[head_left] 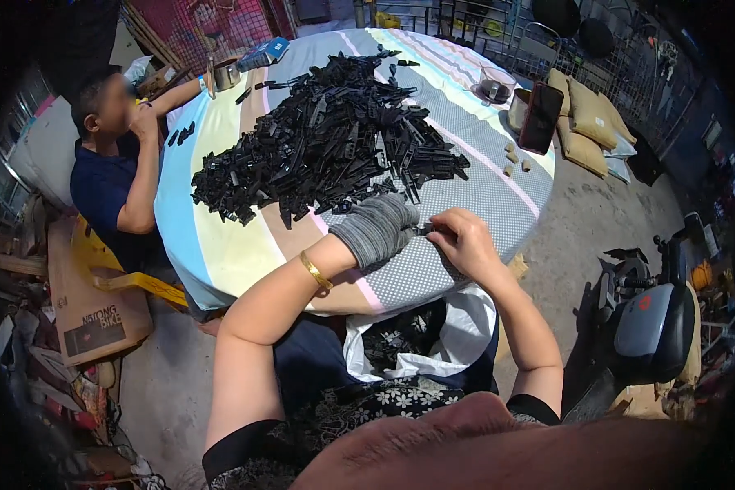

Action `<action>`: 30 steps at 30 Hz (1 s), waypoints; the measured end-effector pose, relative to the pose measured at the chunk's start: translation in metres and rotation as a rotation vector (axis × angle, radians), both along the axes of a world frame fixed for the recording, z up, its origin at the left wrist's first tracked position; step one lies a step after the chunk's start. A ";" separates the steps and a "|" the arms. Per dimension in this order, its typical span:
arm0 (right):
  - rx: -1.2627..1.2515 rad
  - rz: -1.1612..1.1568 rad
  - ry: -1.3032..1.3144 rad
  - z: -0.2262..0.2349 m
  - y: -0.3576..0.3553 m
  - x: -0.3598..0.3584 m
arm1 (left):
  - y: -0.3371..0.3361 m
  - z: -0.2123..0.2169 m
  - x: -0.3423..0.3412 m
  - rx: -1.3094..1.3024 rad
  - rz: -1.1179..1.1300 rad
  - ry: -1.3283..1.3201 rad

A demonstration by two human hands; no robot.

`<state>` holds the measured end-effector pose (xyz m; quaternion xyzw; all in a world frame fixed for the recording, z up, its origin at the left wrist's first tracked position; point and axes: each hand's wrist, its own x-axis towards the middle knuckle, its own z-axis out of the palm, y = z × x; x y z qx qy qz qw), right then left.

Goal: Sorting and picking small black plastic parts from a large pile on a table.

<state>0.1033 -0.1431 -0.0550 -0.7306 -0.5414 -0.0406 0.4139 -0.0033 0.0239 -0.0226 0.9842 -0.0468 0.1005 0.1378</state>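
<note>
My left hand [380,227], in a grey striped glove, is closed with its fingertips on a small black plastic piece [421,229]. From the other side, my right hand [464,241], bare, pinches the same piece between thumb and finger. Both hands meet over the near edge of the round table, just in front of a big heap of black plastic pieces [327,139]. Most of the small piece is hidden by my fingers. Below my hands, a white sack [465,327] hangs open at my lap with more black pieces [400,339] inside.
A striped and dotted cloth [490,208] covers the table. At its right are a phone [541,118] propped upright, a glass bowl [496,84] and small tan pieces [510,155]. A person [114,155] sits at the left. A scooter [653,327] stands at the right.
</note>
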 end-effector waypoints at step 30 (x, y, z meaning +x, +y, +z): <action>-0.149 -0.068 -0.136 0.003 -0.010 0.002 | -0.021 0.016 0.050 0.404 -0.217 0.258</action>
